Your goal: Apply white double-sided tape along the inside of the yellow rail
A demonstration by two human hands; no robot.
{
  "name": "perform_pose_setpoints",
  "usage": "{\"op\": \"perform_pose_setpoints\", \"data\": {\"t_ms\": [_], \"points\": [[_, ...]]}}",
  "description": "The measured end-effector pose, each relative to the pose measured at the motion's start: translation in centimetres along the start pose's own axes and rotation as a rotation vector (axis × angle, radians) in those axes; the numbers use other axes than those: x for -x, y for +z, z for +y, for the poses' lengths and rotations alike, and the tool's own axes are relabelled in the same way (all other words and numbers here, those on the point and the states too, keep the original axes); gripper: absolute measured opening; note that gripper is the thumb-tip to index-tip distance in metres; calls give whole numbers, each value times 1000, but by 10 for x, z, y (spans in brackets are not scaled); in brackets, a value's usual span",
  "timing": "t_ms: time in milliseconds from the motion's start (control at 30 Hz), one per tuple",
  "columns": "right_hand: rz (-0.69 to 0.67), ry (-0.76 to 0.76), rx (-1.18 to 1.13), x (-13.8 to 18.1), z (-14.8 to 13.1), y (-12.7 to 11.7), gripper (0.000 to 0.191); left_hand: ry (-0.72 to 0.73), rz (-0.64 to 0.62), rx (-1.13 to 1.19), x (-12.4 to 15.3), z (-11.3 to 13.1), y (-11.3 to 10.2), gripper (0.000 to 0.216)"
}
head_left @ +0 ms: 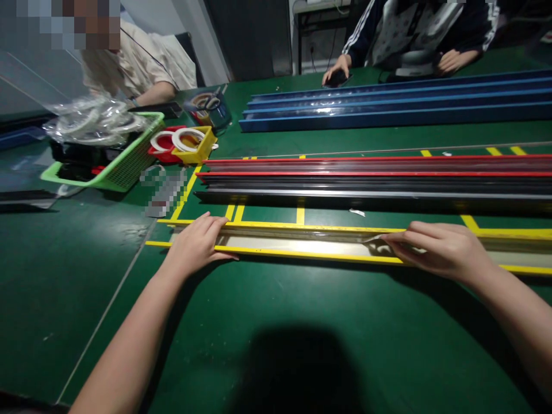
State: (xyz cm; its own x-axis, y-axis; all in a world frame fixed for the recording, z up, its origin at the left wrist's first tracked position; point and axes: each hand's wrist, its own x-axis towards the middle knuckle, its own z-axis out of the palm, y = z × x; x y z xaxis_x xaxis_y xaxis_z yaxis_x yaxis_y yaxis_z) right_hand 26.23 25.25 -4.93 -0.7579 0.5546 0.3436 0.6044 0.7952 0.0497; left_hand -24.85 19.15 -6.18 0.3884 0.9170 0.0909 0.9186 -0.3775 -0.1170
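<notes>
A long channel with yellow edges point(302, 251) and a pale inside lies across the green table in front of me. Near its left end, my left hand point(196, 241) grips it, fingers over the far edge and thumb along the near edge. My right hand point(440, 247) is farther right above the same channel, its thumb and fingers pinched together. From that pinch a thin pale strip point(373, 238) sticks out to the left, down toward the channel's inside; its material is unclear.
Behind lie red-edged channels point(345, 174), a black channel point(345, 198) and blue channels point(366, 121). Yellow tape marks point(301, 213) cross the table. At left stand a green basket point(133, 167) with bagged rolls and a yellow bin point(207, 146) with white rings. Two people sit opposite.
</notes>
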Motion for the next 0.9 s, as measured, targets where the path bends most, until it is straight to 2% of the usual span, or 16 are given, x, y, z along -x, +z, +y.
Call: {"op": "perform_pose_setpoints", "data": {"t_ms": [133,267,367,533,667,767,833,900], "points": [[17,-10,32,-2,-3,-4,18,-28,-15,-27,9,-12,-3,81],[8,-39,-59,-15,-20,-13,22,-111,-59,-32,35,-26,-20,83],[-6,-78,-93,-36,-44,-15,24,-208,-155,-19,63,-51,-31,93],[-80,-94,-166,-74,-81,-2,26,-341,-181,46,92,-92,-29,100],[-74,-97,-193,-89,-91,11,27,-318,-126,95,97,-110,-12,98],[-107,-124,-184,-92,-89,14,27,-290,-135,69,96,-120,-3,101],[-139,-163,-149,-92,-86,12,27,-266,-174,37,91,-119,-7,105],[-171,-215,-94,-91,-81,11,27,-228,-187,28,81,-103,-20,105]]}}
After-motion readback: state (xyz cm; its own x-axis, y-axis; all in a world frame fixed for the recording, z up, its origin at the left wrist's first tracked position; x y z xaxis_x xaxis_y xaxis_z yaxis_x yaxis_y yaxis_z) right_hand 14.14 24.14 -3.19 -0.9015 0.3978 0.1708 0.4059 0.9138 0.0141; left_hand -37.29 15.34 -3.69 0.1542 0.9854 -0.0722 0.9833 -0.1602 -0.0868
